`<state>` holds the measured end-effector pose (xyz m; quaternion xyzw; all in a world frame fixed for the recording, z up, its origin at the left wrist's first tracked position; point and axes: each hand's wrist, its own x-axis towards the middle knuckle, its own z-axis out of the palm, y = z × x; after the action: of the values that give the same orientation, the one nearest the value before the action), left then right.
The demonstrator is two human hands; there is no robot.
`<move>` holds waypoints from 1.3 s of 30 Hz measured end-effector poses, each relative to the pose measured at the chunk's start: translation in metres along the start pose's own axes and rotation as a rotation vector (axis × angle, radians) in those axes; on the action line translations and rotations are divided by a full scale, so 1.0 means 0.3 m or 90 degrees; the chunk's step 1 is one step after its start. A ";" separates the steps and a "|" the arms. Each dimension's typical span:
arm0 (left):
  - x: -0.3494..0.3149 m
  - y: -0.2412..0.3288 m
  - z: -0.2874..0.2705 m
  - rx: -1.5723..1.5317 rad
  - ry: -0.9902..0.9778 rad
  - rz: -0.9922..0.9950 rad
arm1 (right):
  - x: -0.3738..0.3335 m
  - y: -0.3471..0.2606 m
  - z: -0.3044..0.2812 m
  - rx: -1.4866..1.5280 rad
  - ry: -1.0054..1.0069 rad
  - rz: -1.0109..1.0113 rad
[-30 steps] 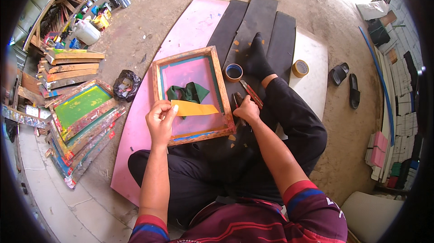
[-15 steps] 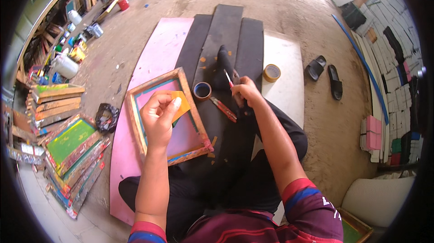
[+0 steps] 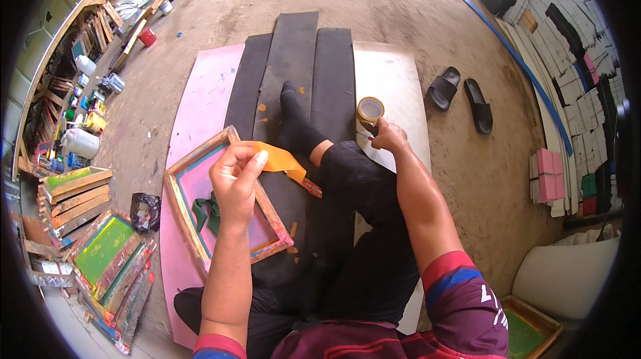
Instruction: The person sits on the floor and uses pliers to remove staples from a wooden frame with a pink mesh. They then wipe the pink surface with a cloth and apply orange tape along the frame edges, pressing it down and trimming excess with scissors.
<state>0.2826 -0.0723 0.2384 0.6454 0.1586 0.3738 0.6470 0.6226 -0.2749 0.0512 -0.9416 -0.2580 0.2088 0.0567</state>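
Note:
My left hand is closed, pinching one end of a yellow-orange strip, probably tape, over a wooden screen frame. The strip's far end hangs over a red-handled tool on the black mat. Inside the frame lies a crumpled dark green strip. My right hand is closed around a slim tool with a red and white tip; its kind is unclear. That hand is just beside a tan tape roll on the white board, index finger toward the roll.
Black mats lie between a pink board and the white board. Paint-stained frames are stacked at left near a black bag. Black slides and a blue pipe are at right. My socked foot rests on the mats.
My right hand has moved right and forward to the tape roll, tool still in it. The strip in my left hand now extends to the right. My view has shifted; my right knee is raised.

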 end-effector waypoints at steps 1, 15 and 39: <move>-0.001 -0.006 0.007 0.002 0.001 -0.008 | 0.002 0.017 0.010 0.008 0.005 0.019; -0.038 0.060 -0.037 -0.148 -0.090 -0.045 | -0.371 -0.518 -0.156 0.816 -0.300 -0.527; -0.546 0.140 -0.950 0.111 0.129 -0.126 | -0.648 -0.728 0.242 0.668 -0.480 -0.402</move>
<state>-0.0349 0.0144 0.1999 0.6396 0.3174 0.3563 0.6026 0.3393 -0.1861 0.1030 -0.5347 -0.3857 0.5896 0.4665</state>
